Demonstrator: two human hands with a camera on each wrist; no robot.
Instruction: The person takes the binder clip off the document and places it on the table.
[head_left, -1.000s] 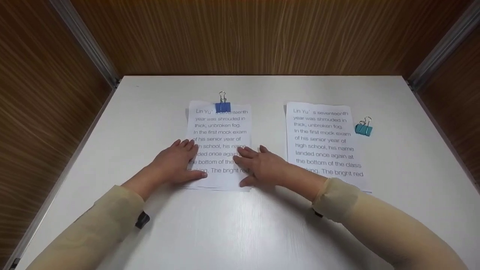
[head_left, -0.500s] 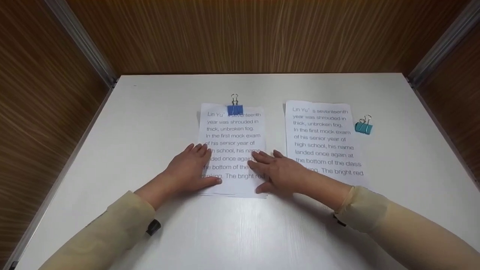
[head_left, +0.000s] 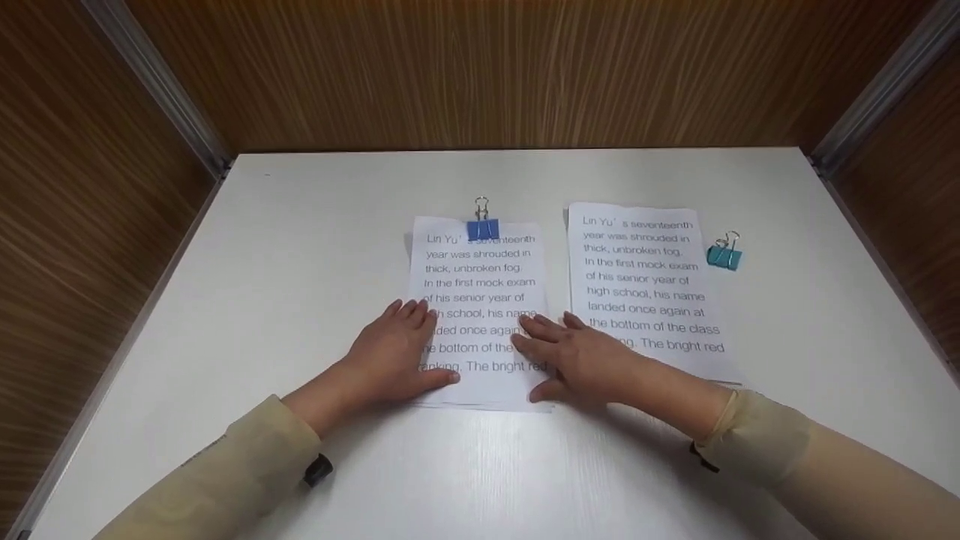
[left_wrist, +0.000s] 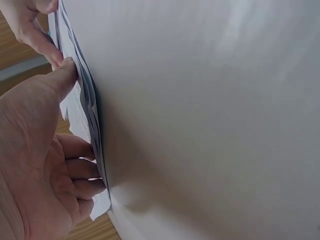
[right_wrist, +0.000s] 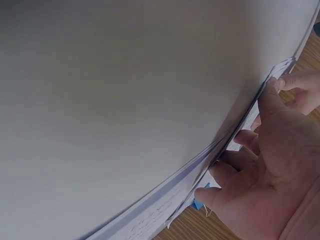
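Observation:
A stack of printed paper sheets (head_left: 480, 300) lies flat on the table, a blue binder clip (head_left: 483, 229) gripping its top edge. My left hand (head_left: 390, 352) rests on the stack's lower left side, fingers on the sheets and thumb along the bottom. On the lower right side, my right hand (head_left: 589, 360) touches the sheets with spread fingers. In the left wrist view, several layered sheet edges (left_wrist: 86, 95) show between thumb and fingers of the left hand (left_wrist: 35, 145). The right wrist view has the right hand (right_wrist: 280, 160) along the stack's edge, with part of the blue clip (right_wrist: 198, 204) beyond.
Close to the right of the clipped stack lies a second stack of printed sheets (head_left: 645, 270), its lower left partly hidden by my right hand. A teal binder clip (head_left: 724, 257) sits at its right side. Wood-grain panels (head_left: 517, 75) enclose the white table (head_left: 315, 217).
Both hands have slid the clipped stack to the right and slightly towards me, narrowing the gap to the second stack. The second stack and the teal clip stay in place.

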